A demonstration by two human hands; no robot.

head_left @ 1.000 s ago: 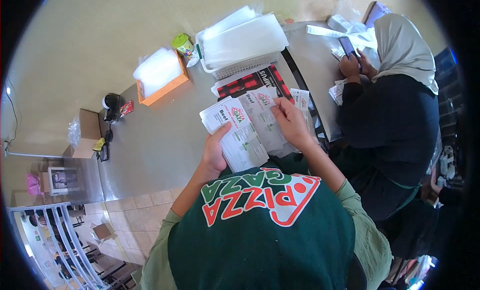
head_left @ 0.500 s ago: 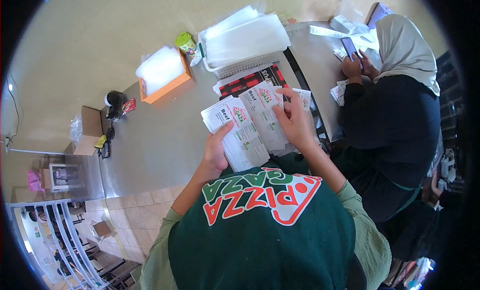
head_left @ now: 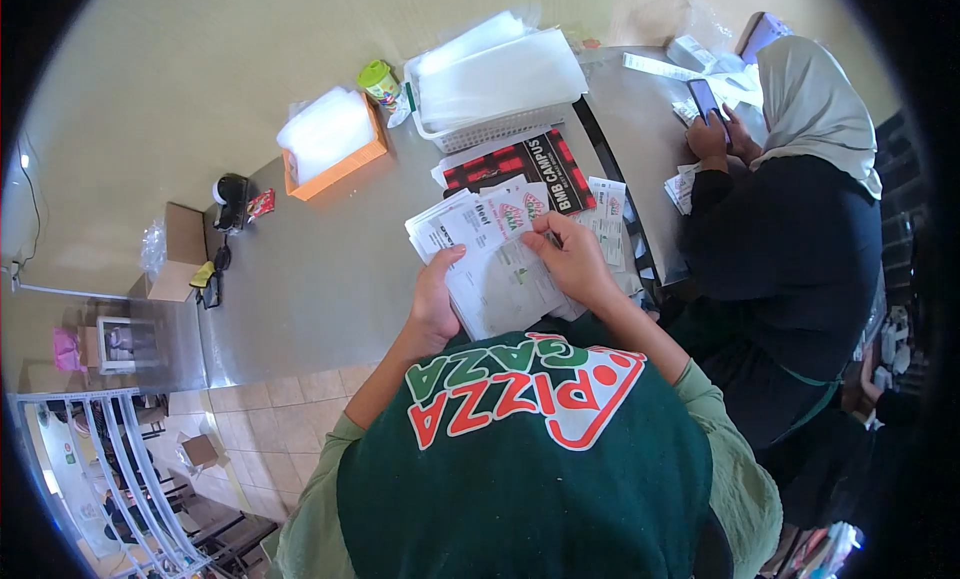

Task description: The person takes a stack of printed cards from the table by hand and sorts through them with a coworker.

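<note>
My left hand [head_left: 434, 297] is closed around the left side of a stack of printed pizza labels [head_left: 478, 301], its thumb lying on top. With thumb and fingers, my right hand [head_left: 578, 267] pinches the right edge of a pizza label [head_left: 483, 222] marked "Beef", which lies over the stack. Just beyond the labels is a red-and-black "BMB CAMPUS" notebook [head_left: 565, 176], partly covered by them. More printed labels [head_left: 608, 219] lie to the right of my right hand. The stack's underside is hidden.
A white basket [head_left: 480, 134] of clear plastic sheets and an orange box [head_left: 340, 174] stand at the back, a green-lidded container [head_left: 378, 82] between them. A co-worker [head_left: 790, 239] at right holds a phone [head_left: 704, 97]. A cardboard box [head_left: 183, 249] sits far left.
My right hand has moved left with its label, now over the left hand's stack. More of the notebook and the labels at right is uncovered.
</note>
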